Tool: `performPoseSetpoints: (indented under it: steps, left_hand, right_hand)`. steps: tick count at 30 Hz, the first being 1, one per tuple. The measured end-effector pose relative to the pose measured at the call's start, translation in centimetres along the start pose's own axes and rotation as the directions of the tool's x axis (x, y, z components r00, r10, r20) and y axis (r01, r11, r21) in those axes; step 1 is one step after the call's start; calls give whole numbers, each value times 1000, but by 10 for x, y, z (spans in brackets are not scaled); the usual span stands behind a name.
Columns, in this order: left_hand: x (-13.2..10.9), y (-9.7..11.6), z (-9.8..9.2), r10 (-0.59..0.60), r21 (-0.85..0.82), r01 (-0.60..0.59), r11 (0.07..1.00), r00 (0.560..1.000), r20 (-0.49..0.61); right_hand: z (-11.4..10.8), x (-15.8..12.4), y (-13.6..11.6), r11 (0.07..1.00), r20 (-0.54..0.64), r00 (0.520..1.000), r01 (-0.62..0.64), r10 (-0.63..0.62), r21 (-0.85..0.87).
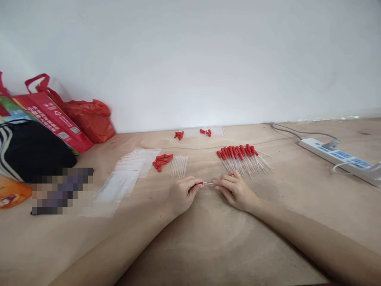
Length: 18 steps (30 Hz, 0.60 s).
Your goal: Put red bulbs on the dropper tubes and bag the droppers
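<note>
Between the fingertips of my left hand (186, 192) is a small red rubber bulb (201, 183), mostly hidden by the fingers. A thin whitish tube (209, 184) runs from it to my right hand (235, 190), which pinches the other end. Just beyond my left hand lie a row of loose thin tubes (178, 166) and a small heap of red bulbs (162, 161). Beyond my right hand, several droppers (238, 153), thin tubes with red bulbs on top, lie side by side with the bulbs facing the wall.
Clear plastic zip bags (125, 174) lie at the left. Near the wall are more red bulbs (179, 135) and a filled clear bag (218, 131). A power strip (339, 157) with cords sits at the right. Red bags (89, 119) and a black bag (38, 151) stand at the far left.
</note>
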State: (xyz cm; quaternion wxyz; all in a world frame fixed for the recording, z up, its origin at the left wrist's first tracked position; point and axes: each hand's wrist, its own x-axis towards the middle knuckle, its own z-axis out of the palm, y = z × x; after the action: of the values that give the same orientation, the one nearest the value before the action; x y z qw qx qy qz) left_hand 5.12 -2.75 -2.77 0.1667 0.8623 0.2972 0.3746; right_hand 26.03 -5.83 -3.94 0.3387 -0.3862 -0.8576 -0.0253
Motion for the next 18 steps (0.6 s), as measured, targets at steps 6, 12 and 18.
performPoseSetpoints:
  steps: [6, 12, 18]
  left_hand:
    - [-2, 4, -1, -1, -38, 3, 999, 999, 40]
    - [-3, 5, -2, 29, -38, -27, 999, 997, 75]
    - [-5, 4, -2, 31, -24, -29, 999, 995, 93]
  right_hand:
    - [-2, 2, 2, 1000, 58, 998, 14, -15, 7]
    - [-6, 5, 3, 998, 76, 996, 57, -55, -19]
    - [-9, 7, -1, 992, 55, 994, 97, -93, -85]
